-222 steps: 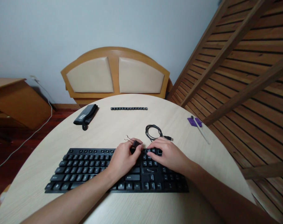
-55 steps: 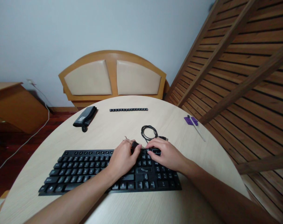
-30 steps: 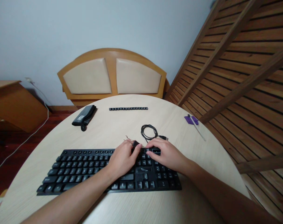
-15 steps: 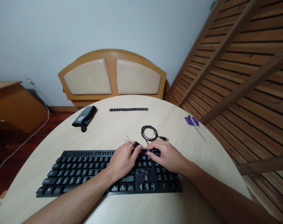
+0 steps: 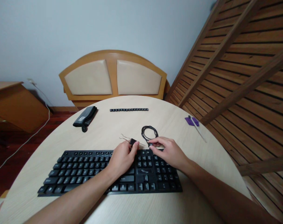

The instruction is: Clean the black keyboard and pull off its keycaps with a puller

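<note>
A black keyboard [image 5: 85, 168] lies on the round pale wooden table [image 5: 122, 124] in front of me. My left hand [image 5: 121, 157] rests over the keyboard's upper middle, fingers closed on a small black wire keycap puller [image 5: 131, 142] whose thin wire prongs stick out to the left. My right hand [image 5: 167, 151] is raised just above the keyboard's top right edge, thumb and forefinger pinched on a small dark keycap [image 5: 150, 144]. Directly behind that hand lies the coiled black USB cable [image 5: 149, 132].
A row of several black keycaps [image 5: 128, 109] lies at the far side of the table. A grey pouch [image 5: 85, 115] is at the far left, purple pieces with a thin stick [image 5: 194, 122] at the right edge. A padded chair back [image 5: 113, 77] stands behind; wooden slats fill the right.
My right hand has lifted off the keyboard's top right keys and moved back towards the cable, pinching a keycap. The left hand with the puller has shifted slightly back and left.
</note>
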Motion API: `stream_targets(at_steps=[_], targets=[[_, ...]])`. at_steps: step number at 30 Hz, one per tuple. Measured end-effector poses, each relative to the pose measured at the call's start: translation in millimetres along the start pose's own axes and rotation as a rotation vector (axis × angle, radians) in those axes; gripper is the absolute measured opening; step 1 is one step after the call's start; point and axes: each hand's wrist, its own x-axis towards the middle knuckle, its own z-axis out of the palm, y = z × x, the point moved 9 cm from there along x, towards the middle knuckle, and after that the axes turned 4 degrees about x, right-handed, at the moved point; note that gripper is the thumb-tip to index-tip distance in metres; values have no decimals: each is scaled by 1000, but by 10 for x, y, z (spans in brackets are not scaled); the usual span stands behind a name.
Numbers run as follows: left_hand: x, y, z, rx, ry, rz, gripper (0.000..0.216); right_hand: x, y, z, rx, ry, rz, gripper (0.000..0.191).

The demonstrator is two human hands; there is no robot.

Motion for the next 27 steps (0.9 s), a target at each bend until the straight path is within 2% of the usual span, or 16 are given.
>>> stream_targets(at_steps=[7, 12, 19, 27], targets=[[5, -48, 38, 87, -31, -48, 48, 129, 380, -386, -126, 160, 60, 20], [3, -53, 40, 97, -29, -50, 48, 173, 708, -538, -233, 220, 152, 24], [4, -40, 47, 102, -34, -33, 47, 340, 880, -537, -405, 185, 221, 26], [3, -7, 34, 116, -28, -21, 45, 938, 1098, -596, -559, 110, 311, 26]])
